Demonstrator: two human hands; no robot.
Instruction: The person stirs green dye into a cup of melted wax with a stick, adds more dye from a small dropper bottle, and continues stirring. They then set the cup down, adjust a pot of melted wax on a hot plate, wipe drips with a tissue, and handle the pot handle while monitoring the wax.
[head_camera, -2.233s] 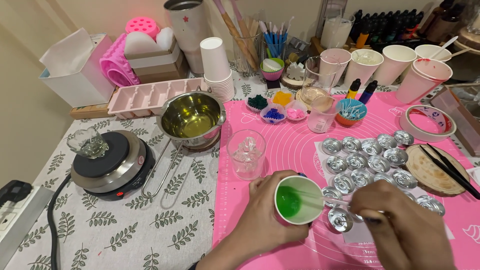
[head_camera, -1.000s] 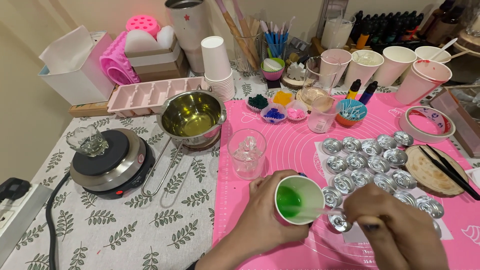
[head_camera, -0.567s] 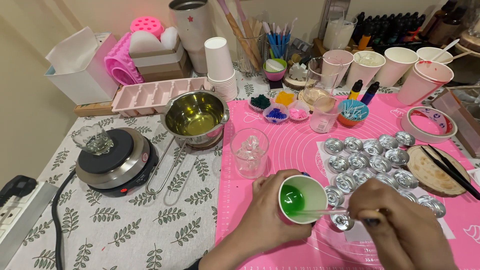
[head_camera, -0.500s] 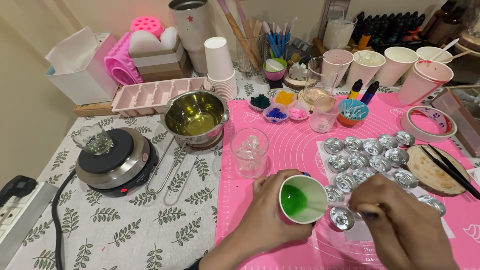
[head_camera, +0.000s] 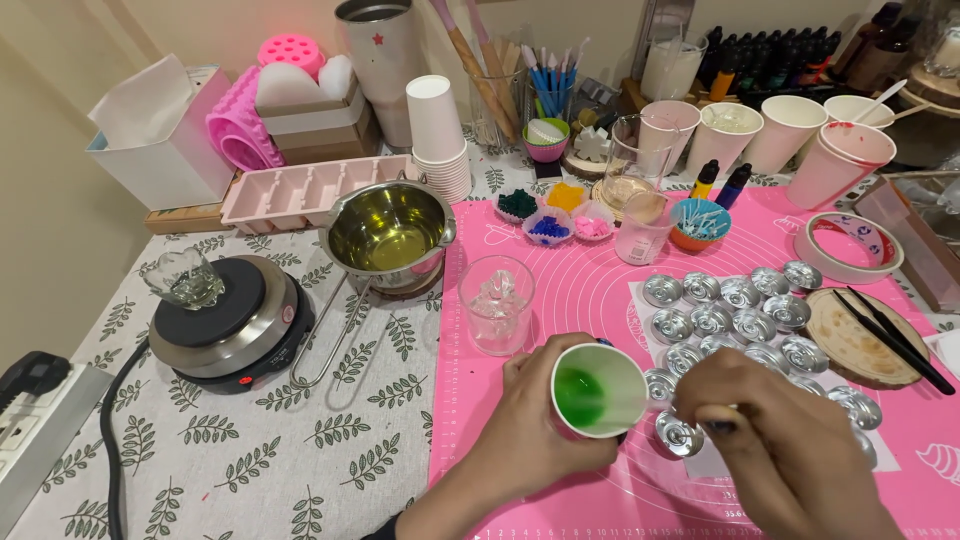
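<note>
A leaf-print tablecloth (head_camera: 250, 450) covers the table, a pink mat (head_camera: 590, 290) on it.

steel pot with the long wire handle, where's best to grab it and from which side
Grip the steel pot by its wire handle, coming from the near left. The handle runs from the rim down toward the front of the table, next to the hot plate, and lies clear of other things. The bowl is round, smooth and holds yellowish liquid, so the rim offers a poor hold. Lift it level.

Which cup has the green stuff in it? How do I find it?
Look at the pink mat, near its front edge beside the silver tins. The left hand holds a paper cup tilted there. Only this cup has bright green liquid inside.
</note>
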